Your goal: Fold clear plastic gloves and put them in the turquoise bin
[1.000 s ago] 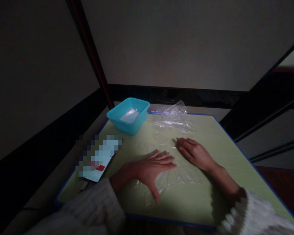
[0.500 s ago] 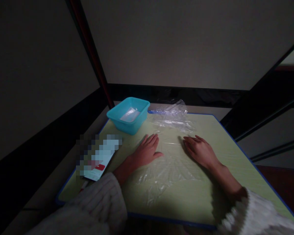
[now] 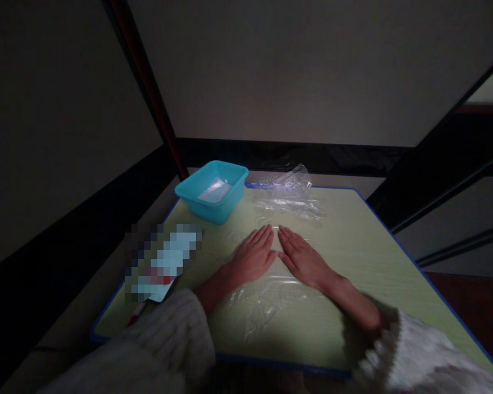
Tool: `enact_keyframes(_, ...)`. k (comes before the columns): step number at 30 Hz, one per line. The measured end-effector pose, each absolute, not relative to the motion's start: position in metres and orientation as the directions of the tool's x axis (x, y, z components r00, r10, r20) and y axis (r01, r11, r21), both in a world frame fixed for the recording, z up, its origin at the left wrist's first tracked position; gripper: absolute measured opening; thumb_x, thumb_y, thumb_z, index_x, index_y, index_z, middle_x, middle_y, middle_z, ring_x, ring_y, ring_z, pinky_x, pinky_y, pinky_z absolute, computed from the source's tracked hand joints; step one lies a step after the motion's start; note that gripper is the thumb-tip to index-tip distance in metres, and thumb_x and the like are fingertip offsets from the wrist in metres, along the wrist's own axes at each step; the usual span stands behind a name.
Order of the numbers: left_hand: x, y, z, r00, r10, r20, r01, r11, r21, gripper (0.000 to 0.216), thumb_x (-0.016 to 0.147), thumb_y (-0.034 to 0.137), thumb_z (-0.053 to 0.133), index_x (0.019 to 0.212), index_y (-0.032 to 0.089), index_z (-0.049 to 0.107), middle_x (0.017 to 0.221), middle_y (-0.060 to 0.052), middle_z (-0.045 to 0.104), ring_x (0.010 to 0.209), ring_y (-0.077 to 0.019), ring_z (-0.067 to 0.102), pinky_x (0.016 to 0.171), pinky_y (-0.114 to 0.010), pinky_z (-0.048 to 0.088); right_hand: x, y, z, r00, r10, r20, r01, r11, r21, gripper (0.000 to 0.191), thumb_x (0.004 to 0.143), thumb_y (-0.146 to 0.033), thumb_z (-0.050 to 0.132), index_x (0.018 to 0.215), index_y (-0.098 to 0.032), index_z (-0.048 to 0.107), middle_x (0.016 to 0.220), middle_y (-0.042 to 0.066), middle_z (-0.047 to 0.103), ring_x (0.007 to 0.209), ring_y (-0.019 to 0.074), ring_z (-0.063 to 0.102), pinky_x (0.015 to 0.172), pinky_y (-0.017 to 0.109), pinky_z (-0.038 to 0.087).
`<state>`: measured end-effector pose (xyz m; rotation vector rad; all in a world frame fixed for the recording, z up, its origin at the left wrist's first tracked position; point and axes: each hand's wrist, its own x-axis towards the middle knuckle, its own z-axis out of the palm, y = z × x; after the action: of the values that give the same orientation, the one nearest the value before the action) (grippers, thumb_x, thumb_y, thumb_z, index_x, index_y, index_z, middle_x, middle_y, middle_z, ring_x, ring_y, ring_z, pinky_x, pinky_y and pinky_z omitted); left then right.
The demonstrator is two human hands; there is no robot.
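Observation:
A clear plastic bag or sheet [image 3: 267,306] is spread over the pale yellow table [image 3: 353,241], thin and creased near the front. My left hand [image 3: 252,256] lies flat on it, palm down with fingers stretched out. Beside it my right hand [image 3: 304,257] is also flat, palm down, its fingers pointing forward and inward. The two thumbs nearly meet. Toward the back edge, more crumpled clear plastic [image 3: 293,189] stands up a little; I cannot tell if it is one piece with the sheet under my hands.
A turquoise plastic basin [image 3: 213,205] with a whitish packet [image 3: 215,190] inside stands at the back left. On the left side lies a pale, partly pixelated flat item [image 3: 168,268]. Blue edging [image 3: 279,364] runs round the table, and a wall [image 3: 279,82] rises behind.
My right hand has moved left and come down flat beside my left hand. The left hand stays flat in nearly the same spot.

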<state>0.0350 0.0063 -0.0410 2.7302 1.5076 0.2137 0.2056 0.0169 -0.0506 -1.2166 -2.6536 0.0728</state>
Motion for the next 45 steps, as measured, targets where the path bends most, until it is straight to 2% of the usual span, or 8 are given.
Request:
enact_keyframes(3,0.034,0.006,-0.043,0.519,0.847,0.113,0.847,-0.527,0.065,0.055,0.092,0.037,0.028,0.134,0.001,0.031,0.144,-0.017,0.028,0.134,-0.0225,0.023,0.109,-0.037,0.021,0.212,0.018,-0.053,-0.624,0.767,0.149,0.761,0.64,-0.104,0.064,0.093,-0.045,0.023,0.134,0.003,0.033,0.141,0.024,0.029,0.131,0.0279,0.025,0.106,0.044,0.027)
enact_keyframes(9,0.033,0.006,-0.044,0.526,0.841,0.128,0.845,-0.534,0.037,0.058,0.092,0.042,0.027,0.134,0.002,0.031,0.144,-0.017,0.027,0.134,-0.0223,0.022,0.108,-0.036,0.021,0.234,0.021,-0.057,-0.602,0.778,0.177,0.775,0.624,-0.104,0.066,0.091,-0.052,0.02,0.138,-0.006,0.028,0.142,0.021,0.029,0.132,0.0268,0.025,0.104,0.048,0.028)
enact_keyframes(21,0.032,0.008,-0.048,0.533,0.837,0.122,0.839,-0.542,0.052,0.058,0.092,0.043,0.027,0.135,0.004,0.028,0.145,-0.016,0.026,0.135,-0.0216,0.019,0.109,-0.036,0.021,0.267,0.025,-0.057,-0.549,0.825,0.136,0.825,0.561,-0.068,0.07,0.089,-0.058,0.021,0.141,-0.011,0.023,0.142,0.02,0.03,0.131,0.0286,0.025,0.102,0.053,0.027)
enact_keyframes(26,0.032,0.005,-0.039,0.497,0.854,0.158,0.852,-0.514,0.101,0.056,0.092,0.036,0.03,0.136,0.002,0.025,0.146,-0.017,0.022,0.136,-0.0232,0.018,0.109,-0.038,0.021,0.262,0.025,-0.047,-0.521,0.834,0.18,0.836,0.541,-0.09,0.062,0.091,-0.051,0.026,0.138,-0.011,0.029,0.141,0.019,0.033,0.131,0.0292,0.026,0.102,0.054,0.027)
enact_keyframes(30,0.031,-0.012,-0.032,0.44,0.87,0.221,0.871,-0.474,0.131,0.052,0.091,0.031,0.029,0.134,0.002,0.028,0.144,-0.019,0.025,0.134,-0.0236,0.021,0.108,-0.038,0.024,0.249,0.019,-0.03,-0.521,0.811,0.265,0.793,0.575,-0.201,0.05,0.092,-0.032,0.029,0.137,-0.01,0.033,0.139,0.018,0.037,0.129,0.0278,0.031,0.103,0.051,0.03)
enact_keyframes(35,0.035,-0.03,-0.037,0.466,0.867,0.176,0.866,-0.488,0.113,0.05,0.091,0.03,0.029,0.133,0.002,0.03,0.143,-0.018,0.028,0.134,-0.0235,0.023,0.108,-0.037,0.024,0.223,-0.001,-0.027,-0.623,0.716,0.317,0.635,0.698,-0.329,0.056,0.087,-0.01,0.03,0.142,-0.016,0.023,0.14,0.012,0.037,0.129,0.023,0.032,0.103,0.047,0.035)
enact_keyframes(40,0.037,-0.02,-0.043,0.491,0.863,0.119,0.856,-0.504,0.119,0.052,0.091,0.034,0.03,0.133,0.004,0.033,0.144,-0.015,0.029,0.134,-0.0236,0.023,0.109,-0.038,0.022,0.207,-0.009,-0.039,-0.698,0.663,0.27,0.585,0.746,-0.318,0.052,0.089,-0.013,0.029,0.14,-0.01,0.025,0.141,0.015,0.034,0.131,0.0215,0.029,0.106,0.044,0.031)
enact_keyframes(45,0.035,-0.01,-0.043,0.513,0.848,0.132,0.842,-0.527,0.116,0.052,0.092,0.036,0.03,0.134,0.005,0.033,0.144,-0.014,0.029,0.134,-0.0225,0.023,0.109,-0.037,0.021,0.206,-0.006,-0.044,-0.684,0.695,0.222,0.644,0.718,-0.263,0.049,0.093,-0.024,0.03,0.139,-0.008,0.027,0.141,0.018,0.033,0.131,0.0228,0.028,0.107,0.045,0.029)
